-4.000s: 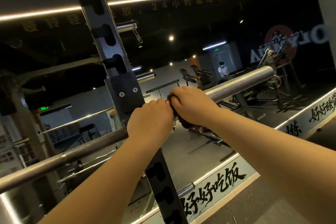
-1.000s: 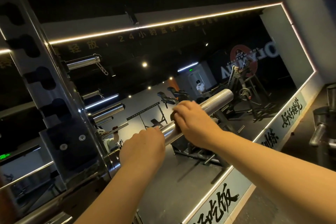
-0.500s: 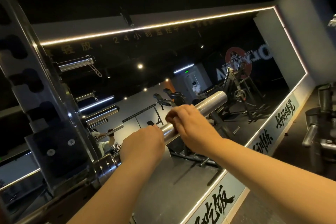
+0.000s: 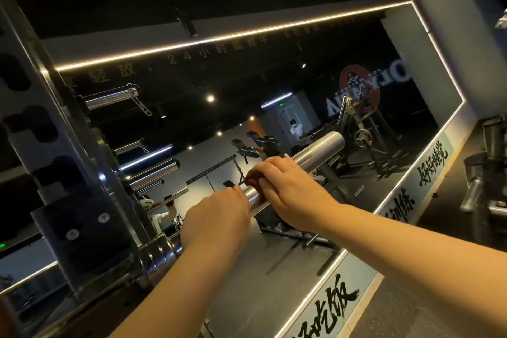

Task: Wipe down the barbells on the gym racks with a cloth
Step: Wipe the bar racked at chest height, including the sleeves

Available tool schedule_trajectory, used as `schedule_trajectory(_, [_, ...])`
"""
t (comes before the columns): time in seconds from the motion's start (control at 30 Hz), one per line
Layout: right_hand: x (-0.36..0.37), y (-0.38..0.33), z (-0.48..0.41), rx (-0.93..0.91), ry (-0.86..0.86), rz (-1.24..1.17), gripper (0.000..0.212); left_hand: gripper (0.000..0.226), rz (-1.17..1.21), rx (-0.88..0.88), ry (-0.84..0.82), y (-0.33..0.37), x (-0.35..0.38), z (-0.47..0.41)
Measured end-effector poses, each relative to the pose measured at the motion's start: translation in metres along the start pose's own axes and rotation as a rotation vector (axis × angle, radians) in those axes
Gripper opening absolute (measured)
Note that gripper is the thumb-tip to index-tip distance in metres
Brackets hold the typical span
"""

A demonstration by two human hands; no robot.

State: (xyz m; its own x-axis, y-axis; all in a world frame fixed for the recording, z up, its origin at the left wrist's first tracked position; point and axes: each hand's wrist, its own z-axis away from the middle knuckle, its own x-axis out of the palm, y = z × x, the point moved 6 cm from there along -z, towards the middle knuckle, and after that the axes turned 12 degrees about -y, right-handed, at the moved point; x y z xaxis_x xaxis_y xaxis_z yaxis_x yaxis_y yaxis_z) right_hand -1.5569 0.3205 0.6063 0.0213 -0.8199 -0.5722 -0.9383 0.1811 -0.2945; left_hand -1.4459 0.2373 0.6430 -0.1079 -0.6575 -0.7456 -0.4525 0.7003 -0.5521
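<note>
A steel barbell rests on the rack, its thick polished sleeve (image 4: 321, 147) pointing up and to the right. My left hand (image 4: 216, 223) is closed over the sleeve just outside the ringed collar (image 4: 157, 252). My right hand (image 4: 288, 192) is wrapped around the sleeve a little farther out. It presses a dark cloth (image 4: 258, 183) against the metal. Only a sliver of the cloth shows between the fingers.
The perforated rack upright (image 4: 55, 151) with its black hook plate stands at left. A wall mirror (image 4: 274, 96) behind reflects gym machines and a person. Short storage pegs (image 4: 109, 97) stick out of the upright. Another machine (image 4: 488, 173) stands at right.
Four seconds ago both hands were on the bar beside the upright; they are now out on the sleeve. Over the last second they have hardly shifted.
</note>
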Motion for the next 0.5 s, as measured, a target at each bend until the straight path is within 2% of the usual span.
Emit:
schedule_trajectory(0.07, [-0.013,0.016,-0.002,-0.037,-0.033,0.087,0.033,0.027,-0.02,0.009,0.003,0.001,0.0,0.001])
schedule_trajectory(0.2, [-0.053,0.088,-0.013,0.288,0.033,0.015,0.031,0.03,-0.089,0.034,-0.008,0.004,0.001,0.001])
schedule_trajectory(0.3, [-0.057,0.096,-0.013,0.452,0.138,0.066,0.027,0.041,-0.122,0.034,-0.033,0.005,0.003,0.002])
schedule_trajectory(0.37, [-0.041,0.075,-0.013,0.401,0.123,0.091,0.023,0.032,-0.097,0.021,-0.037,0.005,0.002,0.0])
schedule_trajectory(0.5, [-0.018,0.049,-0.001,0.128,0.094,-0.09,0.026,0.026,-0.01,0.021,-0.039,0.01,-0.002,-0.013])
